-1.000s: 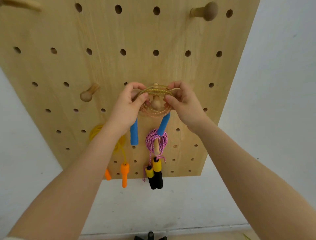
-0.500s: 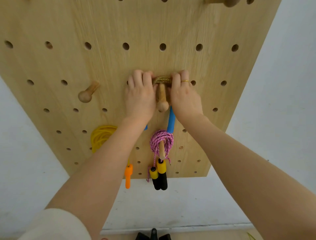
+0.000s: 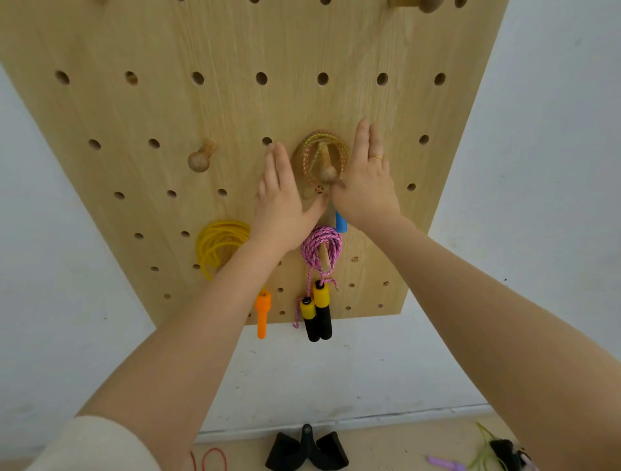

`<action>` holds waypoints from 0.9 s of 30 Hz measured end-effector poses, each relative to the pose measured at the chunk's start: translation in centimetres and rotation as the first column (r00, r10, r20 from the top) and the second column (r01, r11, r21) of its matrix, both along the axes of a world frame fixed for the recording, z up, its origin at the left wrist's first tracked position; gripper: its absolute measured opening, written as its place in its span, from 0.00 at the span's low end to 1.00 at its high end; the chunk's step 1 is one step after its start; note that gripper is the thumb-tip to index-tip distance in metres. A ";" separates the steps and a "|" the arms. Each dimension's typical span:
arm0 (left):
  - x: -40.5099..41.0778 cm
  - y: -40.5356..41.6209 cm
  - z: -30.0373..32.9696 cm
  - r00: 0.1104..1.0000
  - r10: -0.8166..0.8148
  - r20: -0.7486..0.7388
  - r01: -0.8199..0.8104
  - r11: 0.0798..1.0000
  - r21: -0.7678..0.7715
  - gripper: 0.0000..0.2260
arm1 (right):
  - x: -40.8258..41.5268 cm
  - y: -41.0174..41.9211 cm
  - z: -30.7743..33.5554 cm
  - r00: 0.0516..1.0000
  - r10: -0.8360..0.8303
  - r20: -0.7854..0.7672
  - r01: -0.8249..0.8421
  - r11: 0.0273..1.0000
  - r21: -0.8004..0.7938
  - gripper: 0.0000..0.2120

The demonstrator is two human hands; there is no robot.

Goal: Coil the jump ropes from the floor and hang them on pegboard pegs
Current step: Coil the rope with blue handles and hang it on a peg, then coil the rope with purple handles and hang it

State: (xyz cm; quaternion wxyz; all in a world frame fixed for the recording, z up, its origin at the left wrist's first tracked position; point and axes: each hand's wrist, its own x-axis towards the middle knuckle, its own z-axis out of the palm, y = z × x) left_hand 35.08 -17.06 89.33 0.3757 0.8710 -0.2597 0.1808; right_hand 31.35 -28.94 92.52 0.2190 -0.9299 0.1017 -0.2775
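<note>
While both hands (image 3: 280,201) (image 3: 366,188) flat, fingers spread, gripping nothing: 3 coiled ropes (image 3: 323,153) on pegboard (image 3: 235,111) pegs.

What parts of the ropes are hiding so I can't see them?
All in the head view:
- Tan rope: only a bit of one blue handle shows; the right hand and left hand cover the rest.
- Yellow rope: the left arm covers its right side and all but one orange handle.
- Top peg: cut off by the edge.
- Floor items: too small to name.
</note>
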 end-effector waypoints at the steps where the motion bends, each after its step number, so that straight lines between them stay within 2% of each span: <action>1: -0.4 0.4 0.2 1.000 -0.018 0.001 0.018 1.000 -0.014 0.42 | -0.5 -0.2 -0.1 1.000 0.011 0.016 -0.012 1.000 0.014 0.40; 3: -1.4 1.4 0.2 0.999 -0.026 0.026 0.026 1.000 -0.002 0.41 | -1.7 -0.9 -0.9 0.999 0.018 0.040 -0.020 0.999 0.031 0.37; 5: -2.9 2.3 -0.3 0.991 -0.025 0.135 0.023 1.000 0.020 0.36 | -3.1 -1.8 -2.4 1.000 0.016 0.019 -0.017 0.999 0.042 0.34; 7: -4.8 2.6 -1.5 0.959 -0.079 0.271 0.080 0.997 0.007 0.28 | -4.7 -2.7 -4.5 0.997 0.016 -0.082 -0.010 0.997 0.071 0.30; 9: -6.8 2.0 -3.8 0.934 -0.189 0.305 0.191 0.981 0.023 0.21 | -6.7 -3.3 -7.1 0.978 0.025 -0.205 -0.005 0.995 0.099 0.24; 11: -8.6 0.7 -6.7 0.916 -0.347 0.202 0.331 0.937 0.110 0.17 | -9.1 -3.8 -9.8 0.953 0.043 -0.299 -0.017 0.996 0.089 0.19; 14: -10.8 -1.7 -11.4 0.863 -0.491 -0.118 0.504 0.823 0.262 0.16 | -13.4 -5.2 -13.7 0.906 0.065 -0.418 -0.035 0.996 0.078 0.15; 16: -11.9 -3.4 -14.2 0.817 -0.472 -0.330 0.565 0.769 0.299 0.17 | -16.3 -7.2 -16.0 0.865 0.059 -0.499 -0.020 0.996 0.083 0.13; 20: -13.7 -7.9 -18.5 0.706 -0.425 -0.567 0.651 0.704 0.283 0.17 | -20.8 -13.4 -20.1 0.812 -0.017 -0.584 0.084 0.993 0.088 0.11; 24: -14.8 -14.7 -23.5 0.608 -0.403 -0.684 0.724 0.635 0.270 0.16 | -23.9 -20.8 -25.7 0.752 -0.103 -0.651 0.258 0.955 0.147 0.11; 27: -15.1 -20.7 -28.5 0.573 -0.329 -0.751 0.715 0.648 0.262 0.16 | -25.8 -26.1 -32.0 0.671 -0.151 -0.726 0.410 0.891 0.193 0.12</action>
